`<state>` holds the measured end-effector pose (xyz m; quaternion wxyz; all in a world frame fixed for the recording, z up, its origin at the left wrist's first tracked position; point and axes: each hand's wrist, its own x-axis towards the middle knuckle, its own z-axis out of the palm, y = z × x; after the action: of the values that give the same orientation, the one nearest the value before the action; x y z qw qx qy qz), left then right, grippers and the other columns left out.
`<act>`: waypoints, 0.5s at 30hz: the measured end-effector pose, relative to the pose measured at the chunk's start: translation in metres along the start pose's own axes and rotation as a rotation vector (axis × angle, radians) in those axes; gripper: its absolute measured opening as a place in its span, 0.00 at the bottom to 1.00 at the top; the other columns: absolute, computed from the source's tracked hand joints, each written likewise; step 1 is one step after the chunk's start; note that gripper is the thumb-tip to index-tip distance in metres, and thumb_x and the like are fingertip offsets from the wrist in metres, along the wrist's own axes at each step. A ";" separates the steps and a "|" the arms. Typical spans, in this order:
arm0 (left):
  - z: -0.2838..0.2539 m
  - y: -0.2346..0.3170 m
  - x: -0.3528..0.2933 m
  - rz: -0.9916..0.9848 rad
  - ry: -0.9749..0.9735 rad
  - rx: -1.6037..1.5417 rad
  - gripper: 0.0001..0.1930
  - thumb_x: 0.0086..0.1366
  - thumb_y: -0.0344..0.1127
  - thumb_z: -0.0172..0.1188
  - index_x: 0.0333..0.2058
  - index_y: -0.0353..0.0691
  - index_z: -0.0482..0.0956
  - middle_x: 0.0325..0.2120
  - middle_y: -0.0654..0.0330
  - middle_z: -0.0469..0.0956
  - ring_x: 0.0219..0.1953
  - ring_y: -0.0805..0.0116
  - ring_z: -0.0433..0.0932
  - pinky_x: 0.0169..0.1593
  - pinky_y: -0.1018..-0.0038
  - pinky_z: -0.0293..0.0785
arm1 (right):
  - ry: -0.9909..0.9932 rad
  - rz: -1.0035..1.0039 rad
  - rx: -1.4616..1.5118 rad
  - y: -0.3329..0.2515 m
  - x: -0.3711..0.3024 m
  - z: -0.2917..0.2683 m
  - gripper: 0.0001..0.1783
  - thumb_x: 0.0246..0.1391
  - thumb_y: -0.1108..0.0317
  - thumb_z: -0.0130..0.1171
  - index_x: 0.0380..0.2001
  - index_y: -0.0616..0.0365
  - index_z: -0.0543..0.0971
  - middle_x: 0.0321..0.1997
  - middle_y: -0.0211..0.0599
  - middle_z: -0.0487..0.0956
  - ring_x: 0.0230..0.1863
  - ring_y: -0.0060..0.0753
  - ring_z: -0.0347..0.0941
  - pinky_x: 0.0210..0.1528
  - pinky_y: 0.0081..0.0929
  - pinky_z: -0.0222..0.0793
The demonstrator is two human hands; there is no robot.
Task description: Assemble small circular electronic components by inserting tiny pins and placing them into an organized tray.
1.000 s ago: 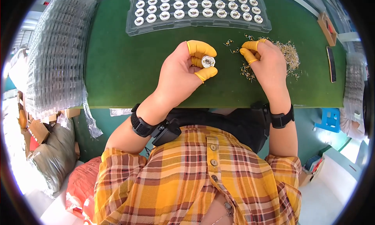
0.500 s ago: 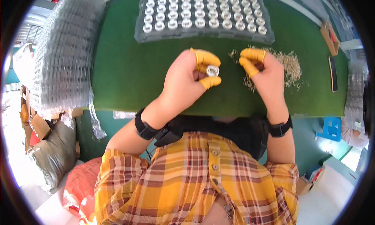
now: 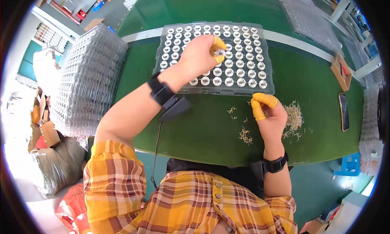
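My left hand (image 3: 200, 54), with yellow finger cots on its tips, is over the middle of a clear plastic tray (image 3: 268, 87). Thumb and finger pinch a small round white-and-silver part (image 3: 219, 53). Rows of similar round parts (image 3: 229, 83) sit in the tray, some hidden under my hand and wrist. Just off the tray's near right edge is my right hand (image 3: 269, 112), its yellow-covered thumb and forefinger brought together. Whatever lies between those fingertips is hidden. Beside it spreads a heap of tiny metal pieces (image 3: 294, 117), with a smaller scatter (image 3: 245, 135) to its left.
A tall stack of clear trays (image 3: 87, 79) stands on the green table (image 3: 195, 132) at left. On the right are a phone-like dark slab (image 3: 344, 111) and a small cardboard box (image 3: 340, 73). A cable (image 3: 157, 152) hangs from my left wrist device.
My left hand has moved forward from the table's near side to above the tray, still pinching the round part. My right hand stays near the heap. The view has tilted further ahead.
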<state>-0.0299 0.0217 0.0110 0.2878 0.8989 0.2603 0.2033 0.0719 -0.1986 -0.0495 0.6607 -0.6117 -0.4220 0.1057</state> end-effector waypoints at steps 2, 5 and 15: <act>0.006 -0.010 0.029 0.009 0.011 0.068 0.14 0.52 0.35 0.67 0.38 0.40 0.79 0.27 0.60 0.78 0.29 0.70 0.77 0.35 0.73 0.74 | -0.002 -0.027 -0.020 0.003 0.001 -0.001 0.10 0.45 0.82 0.63 0.33 0.59 0.81 0.30 0.29 0.78 0.27 0.16 0.70 0.27 0.14 0.65; 0.014 -0.013 0.059 0.001 0.005 0.191 0.15 0.51 0.38 0.69 0.37 0.40 0.79 0.29 0.58 0.79 0.32 0.66 0.78 0.37 0.72 0.74 | -0.063 -0.103 -0.149 -0.006 0.003 -0.003 0.11 0.44 0.82 0.63 0.33 0.58 0.81 0.30 0.30 0.79 0.26 0.19 0.71 0.26 0.14 0.65; 0.025 -0.022 0.088 -0.120 -0.093 0.334 0.13 0.53 0.39 0.66 0.37 0.42 0.79 0.35 0.58 0.81 0.39 0.59 0.79 0.42 0.67 0.74 | -0.110 -0.081 -0.133 -0.013 0.001 -0.007 0.12 0.42 0.80 0.65 0.33 0.54 0.81 0.32 0.31 0.79 0.26 0.24 0.71 0.25 0.18 0.66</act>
<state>0.0437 0.0779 -0.0020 0.1579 0.9256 0.3298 0.0978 0.0724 -0.2061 -0.0369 0.5984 -0.6297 -0.4882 0.0840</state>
